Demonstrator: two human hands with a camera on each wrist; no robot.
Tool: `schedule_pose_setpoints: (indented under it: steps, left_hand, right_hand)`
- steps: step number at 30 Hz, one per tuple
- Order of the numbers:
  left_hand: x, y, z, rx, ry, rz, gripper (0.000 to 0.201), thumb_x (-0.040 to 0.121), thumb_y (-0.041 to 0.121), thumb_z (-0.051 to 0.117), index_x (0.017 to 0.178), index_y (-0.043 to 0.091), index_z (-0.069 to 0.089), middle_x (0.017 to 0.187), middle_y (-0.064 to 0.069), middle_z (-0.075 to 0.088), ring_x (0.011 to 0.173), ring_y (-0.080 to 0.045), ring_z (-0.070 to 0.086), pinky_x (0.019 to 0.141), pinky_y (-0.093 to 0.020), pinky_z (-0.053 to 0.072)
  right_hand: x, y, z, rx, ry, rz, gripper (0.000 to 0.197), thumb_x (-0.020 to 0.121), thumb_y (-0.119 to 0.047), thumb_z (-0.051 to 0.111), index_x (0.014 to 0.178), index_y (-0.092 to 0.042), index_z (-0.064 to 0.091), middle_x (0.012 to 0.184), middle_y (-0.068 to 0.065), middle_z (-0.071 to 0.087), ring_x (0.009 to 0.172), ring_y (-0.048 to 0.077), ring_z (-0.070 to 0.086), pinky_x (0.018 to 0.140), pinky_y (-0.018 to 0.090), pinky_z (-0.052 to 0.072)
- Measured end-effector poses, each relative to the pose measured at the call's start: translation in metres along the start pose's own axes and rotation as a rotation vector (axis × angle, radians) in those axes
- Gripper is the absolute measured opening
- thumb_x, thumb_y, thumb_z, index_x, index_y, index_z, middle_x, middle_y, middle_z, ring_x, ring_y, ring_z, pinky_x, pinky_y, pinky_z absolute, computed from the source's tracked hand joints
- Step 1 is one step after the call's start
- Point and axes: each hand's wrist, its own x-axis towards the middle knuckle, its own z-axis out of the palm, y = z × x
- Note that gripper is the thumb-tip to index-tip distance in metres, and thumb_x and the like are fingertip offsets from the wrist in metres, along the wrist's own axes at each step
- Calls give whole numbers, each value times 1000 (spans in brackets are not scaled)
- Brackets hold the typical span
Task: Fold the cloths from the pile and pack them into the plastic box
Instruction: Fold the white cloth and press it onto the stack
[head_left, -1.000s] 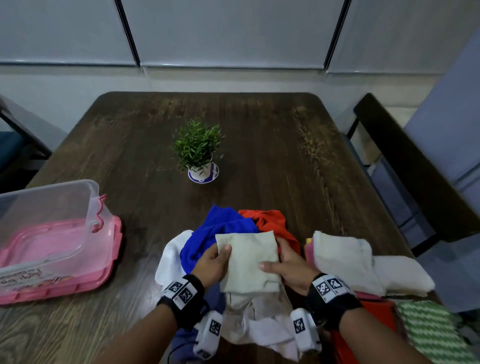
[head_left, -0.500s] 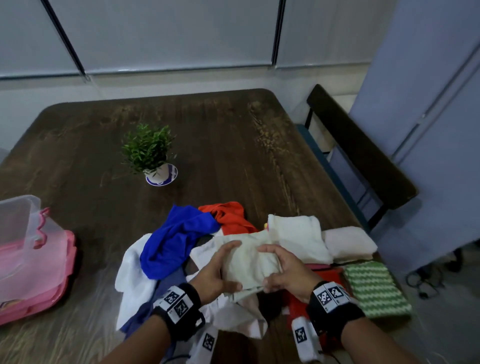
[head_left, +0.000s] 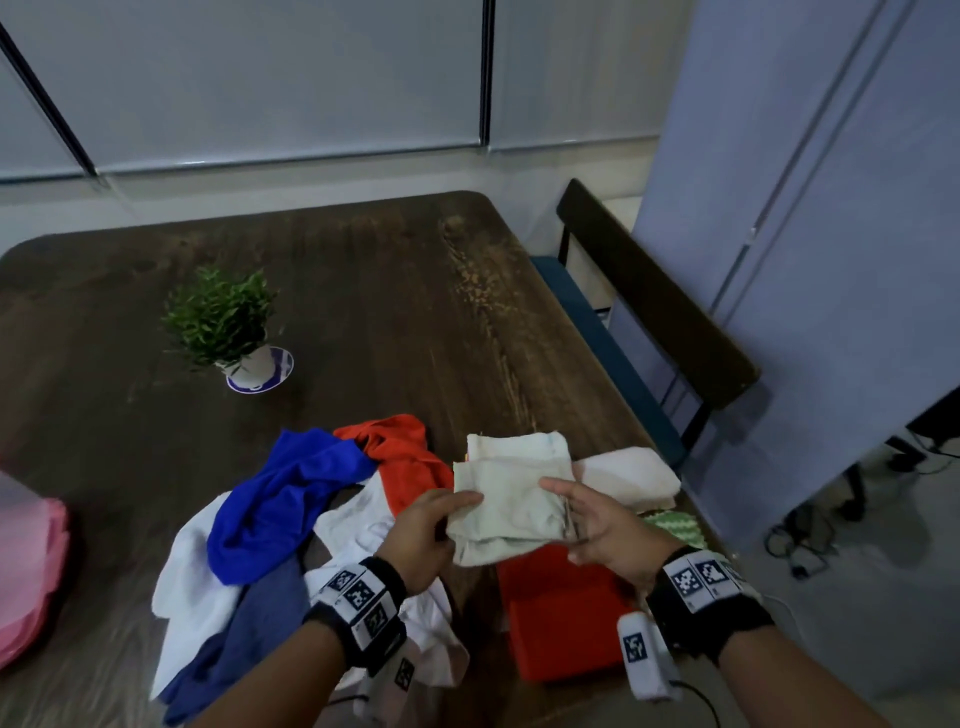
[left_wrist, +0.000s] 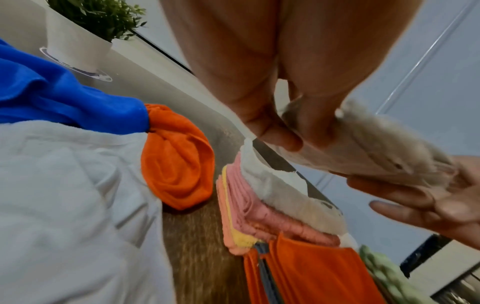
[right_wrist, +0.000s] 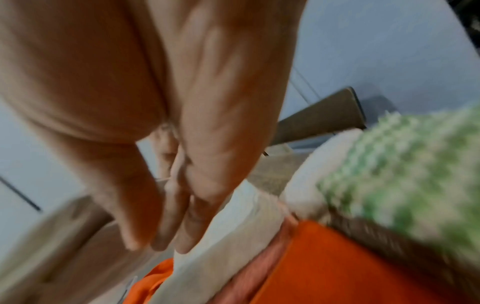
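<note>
A folded cream cloth (head_left: 511, 512) (left_wrist: 363, 148) hangs above the table between both hands. My left hand (head_left: 457, 514) (left_wrist: 291, 135) pinches its left edge, thumb on top. My right hand (head_left: 561, 514) (right_wrist: 161, 236) holds its right edge, thumb over it and straight fingers (left_wrist: 415, 197) under it. The loose pile lies to the left: a blue cloth (head_left: 291, 493), an orange cloth (head_left: 400, 457) (left_wrist: 176, 164) and a white cloth (head_left: 192, 571). Only a pink corner of the plastic box (head_left: 26, 571) shows at the left edge.
Folded cloths lie at the table's right front: a cream one (head_left: 519, 447), a white one (head_left: 628, 473), a red-orange one (head_left: 561, 608) and a green checked one (head_left: 675, 525) (right_wrist: 402, 174). A potted plant (head_left: 234, 327) stands mid-table. A dark chair (head_left: 649, 312) flanks the right edge.
Both hands lifted the folded cream cloth off the pile and carried it to the right, over the folded cloths. The view swung right, so the plastic box slid almost out of frame.
</note>
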Motion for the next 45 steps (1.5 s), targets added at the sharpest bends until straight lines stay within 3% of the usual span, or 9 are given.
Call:
schedule_pose_setpoints:
  steps: [4,8,12,20,27,31,35,40,45]
  left_hand:
    - [23,13,-2,-87,174,-52,15,78,38,70,93,40,71,112,9,50,103,0,51,86,-19,45]
    - [48,38,-4,-276,111,-208,22,95,35,57,89,19,70,94,10,66,81,3,62,74,-19,46]
    - [69,36,14,-394,96,-447,31,96,39,55,99,9,60,83,-3,66,66,-10,64,59,-28,54]
    - [82,2,21,-324,-12,-403,86,83,19,74,150,23,20,135,4,51,120,-16,55,96,-32,51]
    - [90,11,20,110,-7,-387,67,85,26,65,140,28,28,119,-9,56,100,-25,61,88,-33,52]
    - [89,15,26,267,-32,-361,63,90,32,57,145,26,27,138,-12,35,113,-29,54,96,-32,46]
    - [84,24,27,690,-57,-126,58,93,46,31,147,28,23,157,-8,14,139,-28,28,107,-44,35]
    - [82,15,42,842,-303,-74,76,89,55,1,155,17,4,163,-3,-2,150,-21,0,113,-47,21]
    - [85,-3,49,898,-366,-170,81,89,63,1,154,15,-8,161,-3,-19,149,-22,-10,116,-51,11]
  right_hand:
    - [4,-18,-17,-353,209,-136,42,89,5,66,120,-25,66,119,-2,71,112,16,67,95,32,54]
    - [11,-34,-22,-475,380,-146,7,94,-33,66,90,-35,71,89,-8,71,84,7,68,75,23,49]
    - [33,-31,-29,-469,490,51,24,98,-40,57,92,-19,67,84,-2,69,81,18,67,73,33,50]
    - [65,-2,-45,-277,429,105,58,67,-43,80,107,-47,39,117,-2,59,104,21,65,88,45,57]
    - [69,9,-43,-558,437,74,22,82,-30,78,89,-22,58,79,-8,57,72,10,53,68,25,43]
    - [70,6,-32,-846,475,62,32,87,-34,71,112,-26,54,117,-3,49,104,15,53,87,24,43]
    - [71,-6,-21,-1143,326,-145,62,95,-33,56,150,-24,30,162,-3,6,149,17,12,122,39,21]
    - [86,7,-12,-1406,69,15,77,100,-57,25,158,-15,-5,163,-3,-24,151,16,-20,125,46,-3]
    - [90,30,-23,-1394,82,208,117,63,-80,-18,156,-11,-13,164,5,-20,152,18,-16,124,44,-1]
